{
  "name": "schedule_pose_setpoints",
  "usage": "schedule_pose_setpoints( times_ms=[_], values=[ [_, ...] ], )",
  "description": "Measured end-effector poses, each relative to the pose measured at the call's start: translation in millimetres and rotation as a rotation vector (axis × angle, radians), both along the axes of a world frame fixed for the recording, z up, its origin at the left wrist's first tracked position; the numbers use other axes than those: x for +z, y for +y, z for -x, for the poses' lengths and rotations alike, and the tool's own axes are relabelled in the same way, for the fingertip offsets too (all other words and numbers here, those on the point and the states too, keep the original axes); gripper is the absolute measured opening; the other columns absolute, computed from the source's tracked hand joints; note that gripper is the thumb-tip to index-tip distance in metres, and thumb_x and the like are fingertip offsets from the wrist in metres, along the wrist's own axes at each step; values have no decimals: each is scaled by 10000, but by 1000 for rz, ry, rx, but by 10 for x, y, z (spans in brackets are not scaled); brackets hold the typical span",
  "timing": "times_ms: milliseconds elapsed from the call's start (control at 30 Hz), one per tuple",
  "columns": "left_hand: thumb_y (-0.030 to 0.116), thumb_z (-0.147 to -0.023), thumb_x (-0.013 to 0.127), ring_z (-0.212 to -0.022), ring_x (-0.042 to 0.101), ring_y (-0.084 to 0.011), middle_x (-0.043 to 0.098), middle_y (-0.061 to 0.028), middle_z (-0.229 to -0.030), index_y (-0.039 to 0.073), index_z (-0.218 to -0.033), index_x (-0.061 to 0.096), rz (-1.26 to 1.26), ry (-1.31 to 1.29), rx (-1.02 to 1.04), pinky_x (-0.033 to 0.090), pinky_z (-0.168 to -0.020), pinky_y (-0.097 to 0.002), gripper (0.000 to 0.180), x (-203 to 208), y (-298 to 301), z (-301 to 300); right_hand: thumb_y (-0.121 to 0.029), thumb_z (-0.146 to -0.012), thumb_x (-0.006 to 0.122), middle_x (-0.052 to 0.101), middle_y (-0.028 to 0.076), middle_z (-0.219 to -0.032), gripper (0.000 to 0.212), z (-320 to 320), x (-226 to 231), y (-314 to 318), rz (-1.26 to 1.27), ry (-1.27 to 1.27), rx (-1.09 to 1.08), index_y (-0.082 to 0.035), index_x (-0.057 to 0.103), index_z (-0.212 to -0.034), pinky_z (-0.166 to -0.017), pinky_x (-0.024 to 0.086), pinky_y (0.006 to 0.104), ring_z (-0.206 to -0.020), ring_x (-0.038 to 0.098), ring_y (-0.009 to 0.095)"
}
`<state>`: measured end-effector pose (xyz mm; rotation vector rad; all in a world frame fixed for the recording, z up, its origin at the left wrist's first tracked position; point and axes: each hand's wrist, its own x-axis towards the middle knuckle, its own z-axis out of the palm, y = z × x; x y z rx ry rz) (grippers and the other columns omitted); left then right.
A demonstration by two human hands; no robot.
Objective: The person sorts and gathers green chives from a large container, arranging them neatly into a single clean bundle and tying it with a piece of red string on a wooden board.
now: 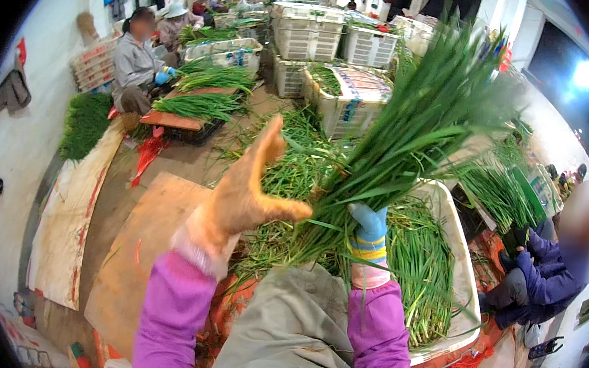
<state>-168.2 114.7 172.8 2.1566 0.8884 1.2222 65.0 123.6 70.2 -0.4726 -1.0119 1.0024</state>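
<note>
My left hand [239, 187], in an orange-brown work glove, is raised with thumb and fingers wide apart and nothing in it. To its right, my right hand [370, 231], in a blue glove with a yellow-striped cuff, grips a large bunch of garlic chives [419, 118]. The leaves fan up and to the right, their tips blurred. Part of the right hand is hidden behind the bunch. Beside my right forearm stands a white plastic crate [468, 283] with more chives [419, 293] in it. Loose chives [289, 162] lie heaped beyond my knees.
A brown board [142, 241] lies on the floor at left. Stacked white crates [307, 34] and a covered crate [350, 108] stand ahead. One person [137, 65] sits at a chive-covered board on the left; another, in dark blue [546, 269], sits close at right beside chives [500, 195].
</note>
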Motion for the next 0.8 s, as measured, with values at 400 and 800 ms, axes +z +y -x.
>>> schedule_pose_setpoints(
  times_ms=[400,800],
  values=[
    [288,-536,874,-959,565,-176,631,-85,-1047,39,-1147,565,-96,-15,19,448,-852,-344,729,-135,750,915,-20,-533,840,494,101,-1246,954,1549,478,798,-83,-484,455,-36,308,-1326,-954,409,346,-1127,484,201],
    [227,-560,874,-967,521,-185,576,-76,-1047,18,-1176,491,47,-144,22,434,-873,-347,755,-689,1036,1242,-144,-603,815,443,103,-1297,938,2062,5,1277,-175,-587,620,-49,267,-1359,-999,371,328,-1165,448,197]
  ],
)
